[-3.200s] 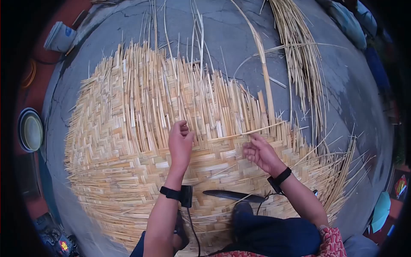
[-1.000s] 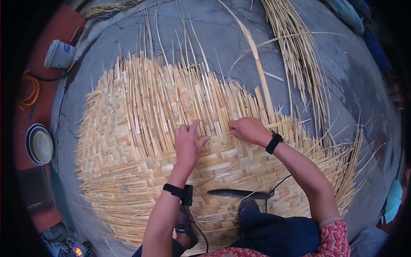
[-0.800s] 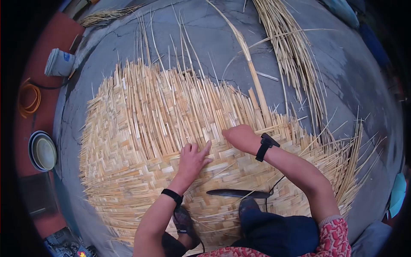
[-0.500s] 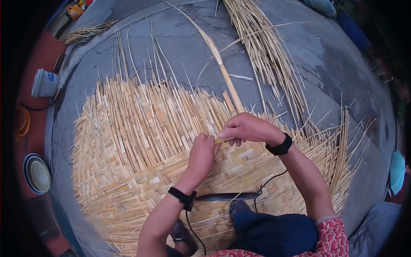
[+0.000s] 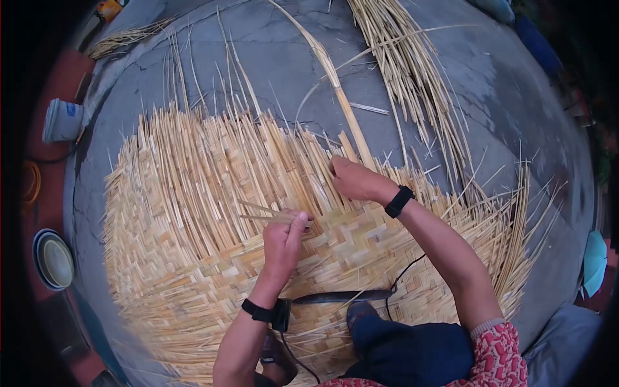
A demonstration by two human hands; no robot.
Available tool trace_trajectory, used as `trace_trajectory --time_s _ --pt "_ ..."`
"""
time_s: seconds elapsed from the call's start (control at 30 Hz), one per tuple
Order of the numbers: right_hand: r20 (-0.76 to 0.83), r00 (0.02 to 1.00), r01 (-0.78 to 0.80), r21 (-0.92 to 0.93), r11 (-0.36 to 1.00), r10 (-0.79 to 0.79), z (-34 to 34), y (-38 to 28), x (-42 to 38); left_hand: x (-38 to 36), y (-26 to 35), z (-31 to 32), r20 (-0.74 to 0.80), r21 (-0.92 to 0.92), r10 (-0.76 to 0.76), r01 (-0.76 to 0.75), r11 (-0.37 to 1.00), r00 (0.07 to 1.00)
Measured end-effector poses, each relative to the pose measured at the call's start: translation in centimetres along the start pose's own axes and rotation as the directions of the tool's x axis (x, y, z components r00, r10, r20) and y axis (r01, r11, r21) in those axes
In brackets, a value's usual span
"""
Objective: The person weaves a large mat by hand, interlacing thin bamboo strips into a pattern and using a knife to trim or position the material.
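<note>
A large mat (image 5: 174, 226) woven from flat pale reed strips covers the ground under me, its upper part made of loose lengthwise strips. My left hand (image 5: 282, 238) is closed on a few thin reed strips (image 5: 258, 211), whose ends stick out to the left above the weave. My right hand (image 5: 358, 180) is up and to the right, with curled fingers against the loose lengthwise strips; what lies inside those fingers is hidden. A long reed strip (image 5: 348, 113) with a curved tip runs upward from beside that hand.
A long dark blade-like tool (image 5: 342, 297) lies across the mat by my shoe (image 5: 361, 313). A bundle of reeds (image 5: 412, 84) rests on the concrete at the upper right. A white bucket (image 5: 63, 120) and stacked basins (image 5: 55, 260) stand at the left.
My hands, close together before, have parted. The left hand has moved down and left with thin strips in it. The right hand has shifted slightly up and left onto the loose strips.
</note>
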State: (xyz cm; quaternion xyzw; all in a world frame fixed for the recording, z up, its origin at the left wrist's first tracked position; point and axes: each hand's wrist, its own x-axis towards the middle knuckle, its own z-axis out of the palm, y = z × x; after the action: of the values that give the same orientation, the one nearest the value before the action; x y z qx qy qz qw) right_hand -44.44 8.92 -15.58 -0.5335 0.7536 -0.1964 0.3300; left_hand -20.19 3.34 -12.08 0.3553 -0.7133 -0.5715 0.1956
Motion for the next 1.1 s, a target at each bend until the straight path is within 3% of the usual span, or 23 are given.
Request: trace_trajectory --time_s 0.03,0.07,0.13,0.17,0.23,0.27,0.3,0.33,0.37,0.43,0.5,0.57,0.6,0.63,0.67,0.7,0.73,0.77,0.8,0.9,0.97,1.07,1.1 --pt "0.006 0.996 -0.085 0.305 0.949 0.088 -0.2 -0.2 0.3 0.0 0.1 0.0 -0.001 -0.014 0.018 -0.018 1.0 1.0" --pt "0.011 0.996 -0.086 0.302 0.949 0.086 -0.6 -0.3 0.5 -0.1 0.3 0.0 -0.001 -0.026 0.037 -0.037 0.999 0.999" --pt "0.182 0.953 -0.302 0.555 0.775 0.241 -1.4 -0.3 0.5 0.4 1.1 -0.4 0.046 -0.013 -0.025 0.026 1.0 0.999" --pt "0.185 0.953 -0.302 0.553 0.776 0.24 -1.3 -0.2 0.6 0.9 1.4 -0.5 0.097 0.007 -0.084 0.084 0.996 0.992" --pt "0.143 0.99 -0.039 0.409 0.912 -0.022 -1.4 0.0 0.8 2.0 0.3 -0.3 0.129 0.008 -0.054 0.054 0.999 0.99" --pt "0.143 0.989 -0.037 0.405 0.914 -0.024 -2.0 -0.6 0.2 2.7 0.1 -0.1 0.163 0.008 -0.025 0.024 1.0 0.986" --pt "0.054 0.997 0.036 0.271 0.962 -0.052 -2.3 -1.4 -1.1 3.3 0.0 0.1 0.158 0.005 -0.021 0.021 1.0 0.987" --pt "-0.03 0.995 0.098 0.124 0.987 -0.095 -2.3 -2.1 -2.4 4.0 0.2 0.4 0.193 -0.125 -0.11 0.136 0.983 0.975" --pt "-0.026 0.994 0.104 0.116 0.988 -0.102 -1.5 -2.4 -3.7 4.5 0.4 0.9 0.235 -0.249 -0.192 0.25 0.936 0.953" --pt "-0.174 0.928 0.33 -0.031 0.944 -0.33 0.1 -2.7 -6.1 6.0 -0.1 2.9 0.311 -0.257 -0.216 0.3 0.919 0.926" --pt "-0.127 0.929 0.343 -0.053 0.938 -0.348 1.1 -3.1 -6.5 6.4 -1.3 3.6 0.392 -0.253 -0.238 0.353 0.901 0.889" --pt "-0.094 0.93 0.348 -0.077 0.934 -0.355 0.6 -3.1 -6.6 6.6 -2.3 2.9 0.557 -0.373 -0.231 0.489 0.788 0.798" --pt "-0.25 0.944 0.239 0.061 0.969 -0.217 -0.4 -2.8 -6.0 6.6 -2.7 1.6 0.576 -0.47 -0.354 0.653 0.594 0.737" --pt "-0.38 0.924 0.142 0.218 0.966 -0.05 -1.5 -2.3 -5.6 6.0 -3.0 0.6 0.584 -0.46 -0.35 0.653 0.602 0.733" --pt "-0.399 0.911 0.078 -0.09 0.993 -0.108 -3.1 -1.5 -5.6 4.9 -3.4 -0.2 0.379 -0.247 -0.41 0.517 0.819 0.83" --pt "-0.408 0.907 0.078 -0.087 0.993 -0.107 -3.6 -0.5 -5.5 3.7 -3.8 -0.6 0.155 0.033 -0.376 0.376 0.926 0.914" --pt "-0.173 0.978 0.048 -0.347 0.937 -0.114 -3.4 0.7 -5.1 2.5 -4.1 -0.6 0.157 0.043 -0.369 0.367 0.929 0.916" --pt "0.065 0.997 0.077 -0.582 0.809 -0.048 -3.1 1.3 -4.8 1.4 -4.3 -0.4 0.038 0.444 -0.146 0.115 0.889 0.989" --pt "0.085 0.995 0.098 -0.593 0.799 -0.058 -2.4 1.8 -4.7 0.5 -4.6 0.0 0.022 0.776 0.116 -0.09 0.625 0.993" --pt "0.149 0.989 0.071 -0.494 0.866 0.004 -3.0 1.0 -3.8 -1.3 -5.5 1.8 0.085 0.744 0.194 -0.192 0.64 0.977" --pt "0.132 0.99 0.107 -0.478 0.872 -0.049 -3.1 0.4 -3.3 -1.8 -5.7 2.5 0.081 0.759 0.165 -0.168 0.629 0.983" --pt "0.139 0.99 0.087 -0.512 0.855 -0.017 -2.6 0.0 -3.1 -2.2 -6.1 2.7 0.056 0.757 0.155 -0.143 0.637 0.986" --pt "0.212 0.976 0.079 -0.54 0.838 0.044 -1.9 0.1 -3.3 -2.2 -6.3 2.5 0.044 0.742 0.175 -0.15 0.654 0.984"
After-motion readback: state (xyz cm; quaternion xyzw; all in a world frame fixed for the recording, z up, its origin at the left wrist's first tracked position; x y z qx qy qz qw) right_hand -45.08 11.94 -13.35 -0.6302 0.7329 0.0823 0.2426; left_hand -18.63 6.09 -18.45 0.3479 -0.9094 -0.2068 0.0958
